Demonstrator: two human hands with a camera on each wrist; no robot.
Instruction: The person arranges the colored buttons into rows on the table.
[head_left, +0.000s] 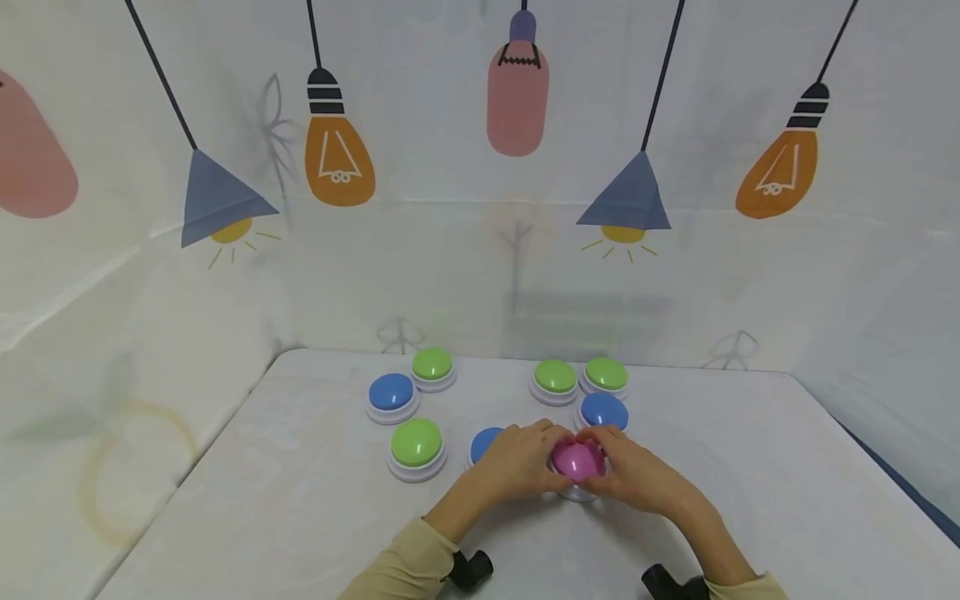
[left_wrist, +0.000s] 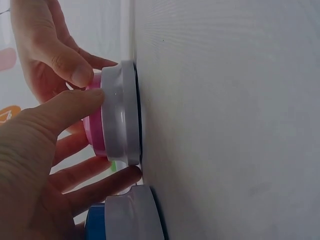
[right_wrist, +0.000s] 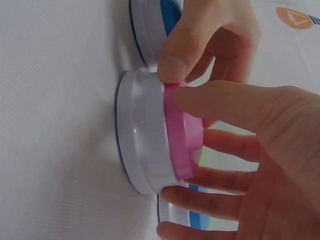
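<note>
A push button with a pink dome (head_left: 578,461) and a white round base stands on the white table, with both hands around it. My left hand (head_left: 519,467) holds its left side, the thumb on the pink dome near the rim and the fingers behind. From the right, my right hand (head_left: 639,473) grips it the same way, the thumbs close together at the front. In the right wrist view the white base (right_wrist: 145,131) sits on the table cloth. A blue button (head_left: 483,444) is partly hidden behind the left hand; another blue button (head_left: 604,411) stands just behind the right fingers.
Two green buttons (head_left: 556,377) stand behind the hands at the table's far edge. Further left are a blue button (head_left: 391,392) and two green ones (head_left: 417,442). A white curtain (head_left: 450,275) printed with lamps hangs behind the table (head_left: 300,517).
</note>
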